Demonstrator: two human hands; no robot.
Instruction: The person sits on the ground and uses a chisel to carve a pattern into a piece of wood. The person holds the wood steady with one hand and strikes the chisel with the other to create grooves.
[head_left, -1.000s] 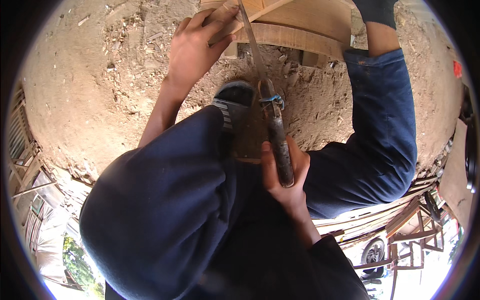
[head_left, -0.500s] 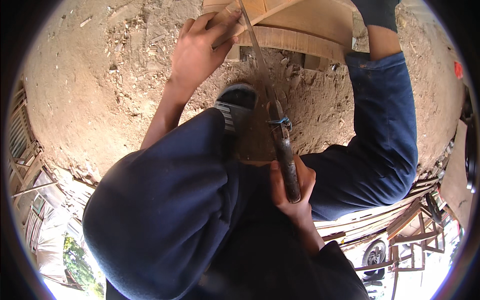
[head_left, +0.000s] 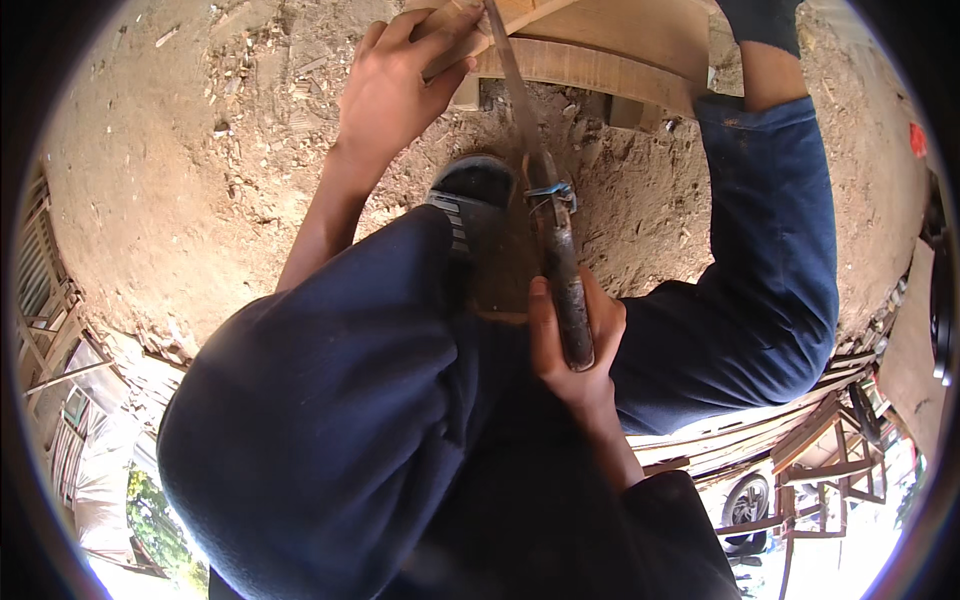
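My right hand (head_left: 598,335) is wrapped round the dark, worn handle of a handsaw (head_left: 560,262). Blue binding is tied where the handle meets the blade. The thin blade, seen nearly edge-on, points up and away to a light wooden strip (head_left: 460,52), partly cut off by the top edge. My left hand (head_left: 388,92) grips that strip just left of the blade, fingers over its top and thumb at its near side. Under and right of the strip is a larger wooden piece with a curved front rim (head_left: 600,72). The blade's contact with the wood is hard to make out.
My sandalled foot (head_left: 474,190) is on the dirt ground between my arms, and my bent leg (head_left: 765,230) is at the right. Wood chips (head_left: 235,100) litter the soil at the left. A wooden frame (head_left: 825,470) and a wheel (head_left: 747,505) stand at lower right.
My right hand and the saw have moved away from my body, toward the wood, with the handle shifting slightly left. My left hand stays on the strip, nearly still.
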